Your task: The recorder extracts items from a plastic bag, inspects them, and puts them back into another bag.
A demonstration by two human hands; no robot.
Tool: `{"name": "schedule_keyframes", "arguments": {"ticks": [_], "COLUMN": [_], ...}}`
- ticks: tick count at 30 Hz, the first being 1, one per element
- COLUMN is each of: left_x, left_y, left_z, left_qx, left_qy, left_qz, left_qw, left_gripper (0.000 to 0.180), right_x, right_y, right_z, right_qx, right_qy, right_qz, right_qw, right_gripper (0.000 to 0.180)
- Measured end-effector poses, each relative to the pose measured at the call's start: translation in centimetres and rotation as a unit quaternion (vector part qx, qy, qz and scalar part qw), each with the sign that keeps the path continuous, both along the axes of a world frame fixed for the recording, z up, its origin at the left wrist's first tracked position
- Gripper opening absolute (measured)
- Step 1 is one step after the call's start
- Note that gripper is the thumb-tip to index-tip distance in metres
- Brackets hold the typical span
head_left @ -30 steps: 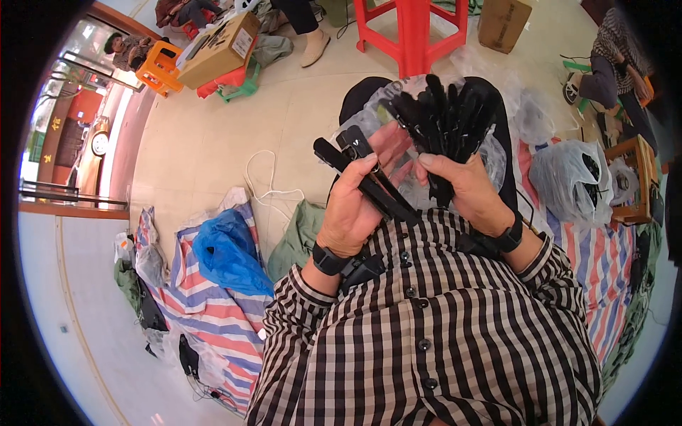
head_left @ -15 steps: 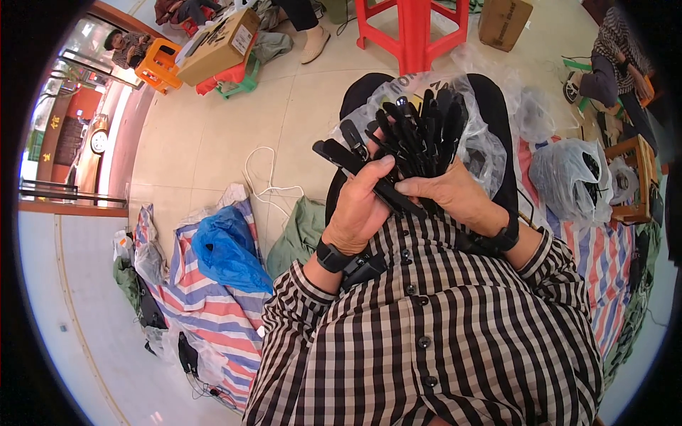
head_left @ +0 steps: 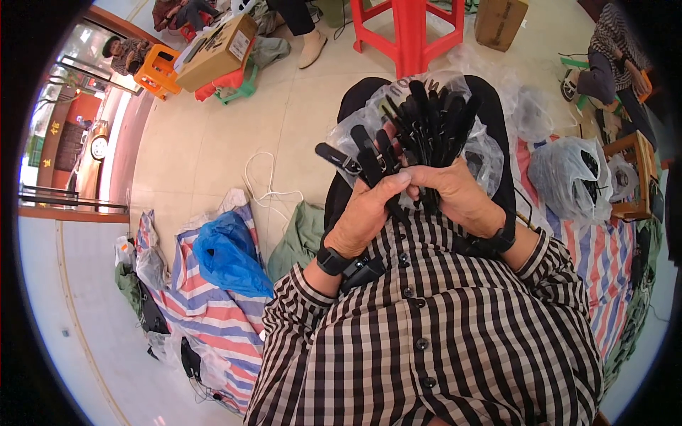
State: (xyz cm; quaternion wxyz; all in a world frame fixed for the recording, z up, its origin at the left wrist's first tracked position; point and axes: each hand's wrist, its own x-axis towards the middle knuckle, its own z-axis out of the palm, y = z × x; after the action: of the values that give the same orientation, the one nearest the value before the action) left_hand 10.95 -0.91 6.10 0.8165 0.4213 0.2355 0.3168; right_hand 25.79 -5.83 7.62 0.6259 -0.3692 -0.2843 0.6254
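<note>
Clearly, both hands are full from where I watch. I have the left hand [head_left: 366,213] closed around a few black clips [head_left: 367,153], fanned toward the upper left, with bits of bright metal on them. My right hand [head_left: 465,195] grips a much thicker black bundle [head_left: 433,121] — its ends point up and away from the body. The thumbs come together between the two bunches; whether they touch, I can't tell.

Both bunches are above the lap, over a clear plastic bag [head_left: 486,153] spread between the knees. Dark lettering runs along the bag's far edge, partly hidden by the bundle. Beyond the knees, past a red stool [head_left: 408,39], a brown carton [head_left: 501,25] on the floor carries dark print too small for me to make out. Another carton [head_left: 217,53], farther left, has a white label [head_left: 239,45] near its right-hand corner — equally unreadable. Yellow characters show through the glass at far left.
</note>
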Motion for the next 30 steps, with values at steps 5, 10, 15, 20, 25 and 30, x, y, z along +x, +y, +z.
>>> {"name": "schedule_keyframes", "arguments": {"ticks": [5, 10, 15, 20, 25, 30], "left_x": [0.2, 0.3, 0.9, 1.6, 2.7, 2.5], "left_y": [0.5, 1.0, 0.5, 0.3, 0.2, 0.2], "left_z": [-0.5, -0.9, 1.0, 1.0, 2.0, 3.2], "left_qx": [-0.086, -0.141, -0.031, 0.021, 0.094, 0.212], "left_qy": [-0.050, -0.053, -0.019, 0.087, 0.102, 0.101], "left_qz": [0.028, 0.016, 0.052, 0.041, 0.060, 0.035], "left_qw": [0.995, 0.988, 0.998, 0.995, 0.989, 0.971], "left_gripper": [0.014, 0.015, 0.024, 0.020, 0.021, 0.028], "right_x": [0.0, 0.3, -0.3, -0.3, 0.1, 0.4], "right_y": [0.0, 0.1, 0.1, -0.3, -0.6, -0.4], "right_z": [-0.2, -0.4, -0.2, -0.3, -0.5, -1.1], "right_qx": [0.000, -0.039, -0.021, -0.051, -0.047, 0.011], "right_qy": [-0.068, -0.058, -0.089, -0.030, -0.010, 0.025], "right_qz": [0.016, 0.065, 0.063, 0.078, 0.088, 0.052], "right_qw": [0.998, 0.995, 0.994, 0.995, 0.995, 0.998], "right_gripper": [0.020, 0.017, 0.017, 0.024, 0.039, 0.041]}}
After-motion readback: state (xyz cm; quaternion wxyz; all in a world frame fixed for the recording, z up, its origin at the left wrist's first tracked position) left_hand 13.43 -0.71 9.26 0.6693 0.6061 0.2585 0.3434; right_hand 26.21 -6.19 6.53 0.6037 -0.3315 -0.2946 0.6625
